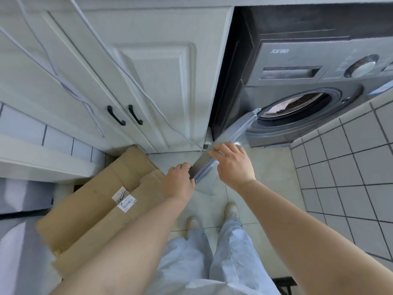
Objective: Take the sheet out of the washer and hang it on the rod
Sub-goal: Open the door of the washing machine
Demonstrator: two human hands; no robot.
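Both hands on the open washer door (214,160): left hand (178,182) curled round the door's outer edge, fingers hooked over the rim; right hand (231,162) laid over the door's top edge farther in, fingers bent down onto it. Motion blur hides the fingertips.

Left to right:

1. White base cabinet (148,81), two panelled doors, pair of black bar handles (125,114) side by side at the meeting edges. Pale cords (70,86) hang slantwise across the doors.
2. Flattened cardboard boxes (95,201) on the floor below the cabinet, a white printed label (124,199) on the upper face.
3. Person's legs in light blue trousers (212,258), pale shoes (230,209) on the floor tiles.
4. Front-loading washer (297,60), dark grey, set just beside the cabinet. Detergent drawer at upper left of the panel, round dial (362,67) to its right. Door swung out towards the person, hinged at the drum's left.
5. Sheet (278,108), inside the drum: a pale pinkish fold shows at the left of the round opening, dark drum behind it. Neither hand touches it.
6. White-tiled wall (350,167) with dark grout, right of the washer.
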